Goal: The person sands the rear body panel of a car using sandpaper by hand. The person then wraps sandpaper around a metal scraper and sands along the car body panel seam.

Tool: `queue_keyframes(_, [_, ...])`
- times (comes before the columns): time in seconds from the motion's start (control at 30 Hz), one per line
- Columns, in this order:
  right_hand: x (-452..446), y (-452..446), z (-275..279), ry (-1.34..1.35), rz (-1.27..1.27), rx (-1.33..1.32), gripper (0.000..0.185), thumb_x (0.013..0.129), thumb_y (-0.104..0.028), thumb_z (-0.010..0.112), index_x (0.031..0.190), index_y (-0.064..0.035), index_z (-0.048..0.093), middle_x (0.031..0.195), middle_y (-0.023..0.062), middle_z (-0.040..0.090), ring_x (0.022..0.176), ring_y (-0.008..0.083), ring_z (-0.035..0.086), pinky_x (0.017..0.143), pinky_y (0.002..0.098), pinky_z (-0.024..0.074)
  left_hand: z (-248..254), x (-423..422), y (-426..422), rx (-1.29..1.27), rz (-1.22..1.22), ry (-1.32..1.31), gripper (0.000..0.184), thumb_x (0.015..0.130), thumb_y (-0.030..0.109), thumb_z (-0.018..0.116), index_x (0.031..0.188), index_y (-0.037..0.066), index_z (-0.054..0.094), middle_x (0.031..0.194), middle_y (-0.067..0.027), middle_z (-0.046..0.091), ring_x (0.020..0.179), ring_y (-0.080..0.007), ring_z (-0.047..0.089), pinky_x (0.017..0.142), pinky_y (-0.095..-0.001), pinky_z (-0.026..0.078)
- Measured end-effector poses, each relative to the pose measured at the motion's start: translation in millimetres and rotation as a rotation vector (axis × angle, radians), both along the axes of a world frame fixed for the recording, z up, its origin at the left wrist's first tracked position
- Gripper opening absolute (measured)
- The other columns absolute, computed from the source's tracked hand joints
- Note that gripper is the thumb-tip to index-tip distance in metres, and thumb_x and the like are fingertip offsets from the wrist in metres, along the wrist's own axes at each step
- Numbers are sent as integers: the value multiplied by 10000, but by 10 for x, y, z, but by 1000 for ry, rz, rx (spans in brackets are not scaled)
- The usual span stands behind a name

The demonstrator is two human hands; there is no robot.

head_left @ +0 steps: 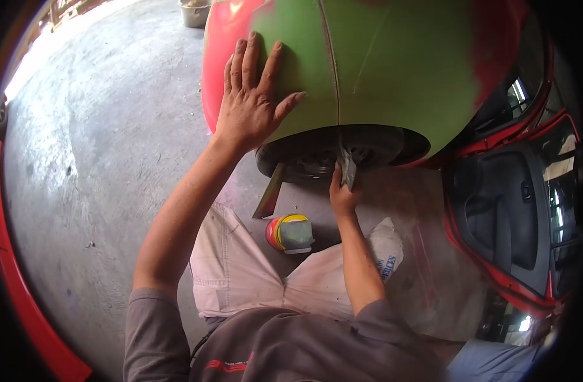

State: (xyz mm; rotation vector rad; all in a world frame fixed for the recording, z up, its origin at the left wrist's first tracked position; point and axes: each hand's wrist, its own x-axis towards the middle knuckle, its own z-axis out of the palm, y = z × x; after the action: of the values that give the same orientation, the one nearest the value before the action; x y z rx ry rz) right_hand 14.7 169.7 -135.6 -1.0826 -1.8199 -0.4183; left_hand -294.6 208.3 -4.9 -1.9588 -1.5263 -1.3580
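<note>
My left hand (253, 105) lies flat on the car's green-coated body panel (406, 57), fingers spread, near where the green meets red paint. A dark seam runs down that panel to the wheel arch. Lower down, in front of the wheel (323, 156), my right hand (345, 191) is closed around a flat grey spreader (348, 170), its thin blade pointing up towards the arch. On the floor between my legs stands a red and yellow tin (275, 234). A flat grey-green plate (296, 234) rests over its top.
A narrow green strip (269, 194) slants from the wheel to the concrete floor (100, 159). An open red car door (495, 210) stands at right. A bucket (195, 14) sits at the top. Another person's blue-clothed leg (495, 361) shows bottom right. A red curved edge (18, 299) borders the left.
</note>
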Motion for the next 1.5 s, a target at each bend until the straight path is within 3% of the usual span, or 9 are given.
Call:
queue_keyframes(0.37, [-11, -917, 774, 346, -44, -31, 146, 948, -78, 794, 1021, 23, 718, 915, 153, 741, 792, 306, 736, 698, 384, 569, 638, 109, 171, 217, -89, 101, 978, 1027, 627, 591, 1720, 63, 193, 1763, -281, 160, 1644, -474, 123, 1318, -588, 138])
queue_keyframes(0.53, [244, -927, 532, 485, -82, -84, 439, 1016, -28, 719, 1395, 78, 524, 1317, 171, 673, 1131, 242, 700, 1009, 365, 561, 759, 445, 425, 291, -33, 40, 1063, 988, 678, 605, 1694, -10, 208, 1754, -295, 188, 1625, -491, 180, 1308, -595, 178])
queue_keyframes(0.63, [126, -916, 590, 659, -92, -40, 479, 1019, -50, 729, 1427, 76, 513, 1340, 170, 667, 1140, 233, 698, 996, 360, 565, 234, 649, 24, 43, -21, 335, 1143, 939, 719, 641, 1653, -83, 251, 1749, -277, 224, 1609, -477, 237, 1292, -581, 248])
queue_keyframes(0.77, [223, -950, 529, 572, -126, -148, 537, 1021, -67, 736, 1474, 71, 483, 1368, 169, 654, 1163, 227, 688, 994, 352, 561, -990, 709, -255, -449, -638, 646, 1042, 835, 681, 726, 1675, 166, 384, 1752, -132, 329, 1581, -355, 362, 1295, -504, 285])
queue_keyframes(0.87, [211, -907, 520, 558, -130, -169, 564, 1024, -79, 741, 1496, 64, 467, 1373, 164, 649, 1177, 224, 680, 1000, 349, 554, -773, 644, -285, -96, -795, 869, 915, 880, 607, 748, 1669, 302, 398, 1760, -101, 314, 1617, -387, 294, 1287, -509, 304])
queue_keyframes(1.07, [102, -994, 502, 616, -120, -252, 572, 1032, -101, 742, 1505, 59, 463, 1373, 154, 650, 1189, 229, 670, 1047, 360, 525, 695, 457, 254, 179, -88, 147, 1080, 938, 583, 703, 1677, -39, 220, 1736, -364, 129, 1632, -513, 133, 1294, -656, 163])
queue_keyframes(1.17, [60, -975, 600, 610, -71, -204, 480, 1031, -114, 741, 1426, 54, 525, 1264, 147, 691, 1107, 235, 701, 992, 362, 540, 747, 567, 240, 140, -49, 172, 1127, 920, 612, 707, 1681, -48, 200, 1732, -376, 119, 1623, -523, 151, 1296, -649, 167])
queue_keyframes(1.4, [-156, -1040, 850, 557, 8, -208, 270, 1003, -90, 740, 1235, 31, 673, 1052, 146, 768, 949, 274, 762, 860, 378, 587, -787, 463, -456, -371, -853, 735, 899, 966, 582, 658, 1632, 29, 417, 1689, -215, 411, 1521, -371, 449, 1249, -540, 360])
queue_keyframes(1.5, [-108, -1026, 891, 479, 158, -406, 288, 961, -54, 761, 1230, 24, 693, 1107, 151, 766, 1016, 278, 750, 916, 392, 571, -1003, 415, -710, -468, -720, 555, 865, 977, 535, 676, 1632, 44, 394, 1709, -225, 362, 1558, -364, 403, 1249, -518, 380])
